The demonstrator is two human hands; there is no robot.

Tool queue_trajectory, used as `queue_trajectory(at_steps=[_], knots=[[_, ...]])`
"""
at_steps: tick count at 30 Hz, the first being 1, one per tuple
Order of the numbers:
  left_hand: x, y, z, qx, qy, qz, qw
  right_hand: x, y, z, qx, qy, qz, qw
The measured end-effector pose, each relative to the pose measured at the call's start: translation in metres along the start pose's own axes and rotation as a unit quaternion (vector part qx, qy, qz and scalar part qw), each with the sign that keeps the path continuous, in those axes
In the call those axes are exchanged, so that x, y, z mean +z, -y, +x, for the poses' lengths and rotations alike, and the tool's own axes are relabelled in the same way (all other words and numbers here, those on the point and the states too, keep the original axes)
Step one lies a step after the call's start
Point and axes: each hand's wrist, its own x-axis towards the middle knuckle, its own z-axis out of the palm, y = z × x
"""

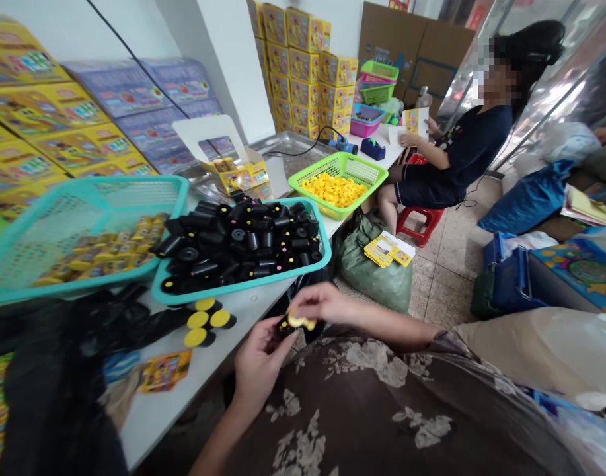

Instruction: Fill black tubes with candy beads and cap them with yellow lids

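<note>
Over my lap, my left hand (261, 355) is closed on a small black plastic cylinder (284, 326). My right hand (327, 305) pinches a yellow plastic piece (303, 322) against or just beside it; whether the two parts are joined cannot be seen. Close by on the table, a turquoise basket (243, 277) is heaped with similar black cylinders (243, 235), some with small yellow or pink dots. Several black cylinders with yellow round tops (198, 320) stand on the table in front of it. Farther back, a light green basket (365, 198) holds many yellow pieces (335, 190).
Another turquoise basket (109, 185) with yellow wrapped items sits left. Printed yellow cards (166, 370) and black plastic bags (49, 383) lie near the front edge. Yellow boxes (300, 66) are stacked behind. A co-worker (468, 145) sits right, holding a printed card. A green sack (377, 277) stands below.
</note>
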Motion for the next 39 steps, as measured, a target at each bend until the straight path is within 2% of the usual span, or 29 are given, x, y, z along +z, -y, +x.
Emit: queue_trajectory(at_steps=[2, 5, 7, 11, 17, 22, 26, 30, 35, 39], knots=[[-0.003, 0.004, -0.002, -0.002, -0.016, 0.003, 1.000, 0.032, -0.023, -0.005, 0.002, -0.009, 0.008, 1.000], [-0.011, 0.008, -0.005, -0.018, -0.046, -0.002, 0.999, 0.053, -0.032, 0.000, -0.035, -0.064, -0.005, 0.997], [-0.016, 0.010, -0.007, -0.028, -0.056, -0.004, 0.998, 0.058, -0.029, 0.007, -0.009, -0.069, 0.009, 0.998], [-0.022, 0.013, -0.011, -0.035, -0.077, -0.018, 0.996, 0.066, -0.028, 0.015, 0.092, -0.062, 0.051, 0.993], [-0.026, 0.025, -0.015, -0.021, -0.098, 0.007, 0.995, 0.077, -0.031, 0.018, 0.142, -0.119, 0.046, 0.982], [-0.027, 0.028, -0.018, -0.018, -0.095, 0.009, 0.995, 0.081, -0.024, 0.016, 0.210, -0.079, 0.081, 0.971], [-0.028, 0.019, -0.019, -0.020, -0.083, -0.032, 0.996, 0.083, -0.023, 0.017, 0.186, -0.103, 0.104, 0.972], [-0.029, 0.008, -0.024, -0.037, -0.067, -0.072, 0.994, 0.083, -0.022, 0.013, 0.130, -0.113, 0.100, 0.980], [-0.020, 0.004, -0.032, -0.092, 0.016, -0.180, 0.979, 0.085, -0.025, 0.007, 0.064, -0.111, 0.041, 0.991], [-0.018, 0.010, -0.030, -0.083, -0.002, -0.208, 0.975, 0.088, -0.034, 0.014, 0.059, -0.104, 0.024, 0.993]])
